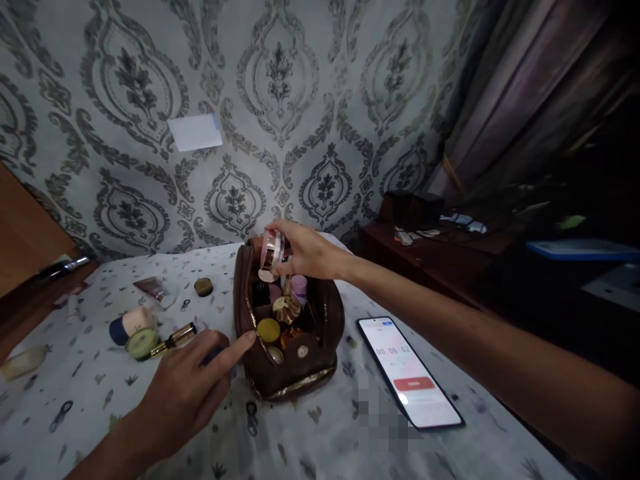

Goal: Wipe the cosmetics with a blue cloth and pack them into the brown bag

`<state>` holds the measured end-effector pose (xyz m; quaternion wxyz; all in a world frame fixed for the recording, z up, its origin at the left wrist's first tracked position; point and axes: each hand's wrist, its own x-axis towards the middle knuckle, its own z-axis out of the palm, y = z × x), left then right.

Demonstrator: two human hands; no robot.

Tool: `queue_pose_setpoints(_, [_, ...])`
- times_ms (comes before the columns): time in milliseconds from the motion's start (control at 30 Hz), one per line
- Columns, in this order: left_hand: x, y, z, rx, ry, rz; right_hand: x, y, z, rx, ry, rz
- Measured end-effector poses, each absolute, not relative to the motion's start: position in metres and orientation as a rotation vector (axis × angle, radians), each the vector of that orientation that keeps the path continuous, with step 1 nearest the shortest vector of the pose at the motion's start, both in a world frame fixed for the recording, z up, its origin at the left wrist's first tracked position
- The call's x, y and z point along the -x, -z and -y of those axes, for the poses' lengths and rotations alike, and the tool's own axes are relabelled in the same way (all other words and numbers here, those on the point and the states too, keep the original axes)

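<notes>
A brown zippered makeup bag [315, 365] lies open on the bed sheet, packed with several small cosmetics, among them a yellow-lidded pot [269, 331] and a lilac-capped container [299, 288]. My right hand [305, 252] grips a pink, clear-walled cosmetic jar [271, 249], tilted above the bag's far end. At the bag's near left edge, my left hand [193, 380] has its index finger stretched to the zipper rim. Its other fingers are curled, with a small dark blue object [216, 350] partly showing among them; its kind is hidden.
Left of the bag lie a gold tube [174, 340], a green-topped jar [141, 343], a squeeze tube [153, 290] and a small round pot [203, 287]. A phone [410, 373] showing a timer lies to the right. Beyond it stands a dark red cabinet [390, 257] with cables.
</notes>
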<state>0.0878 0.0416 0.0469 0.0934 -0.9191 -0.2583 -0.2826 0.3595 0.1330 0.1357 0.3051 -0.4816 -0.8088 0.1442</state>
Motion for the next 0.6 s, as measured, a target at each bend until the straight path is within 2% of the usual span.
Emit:
queue_pose_setpoints(333, [-0.079, -0.032, -0.048, 2.793, 0.845, 0.723, -0.33, -0.118, -0.185, 1.443, -0.351, 2.451])
queue_pose_setpoints(600, [-0.081, -0.033, -0.046, 2.804, 0.851, 0.752, -0.319, -0.109, -0.201, 1.508, -0.594, 2.462])
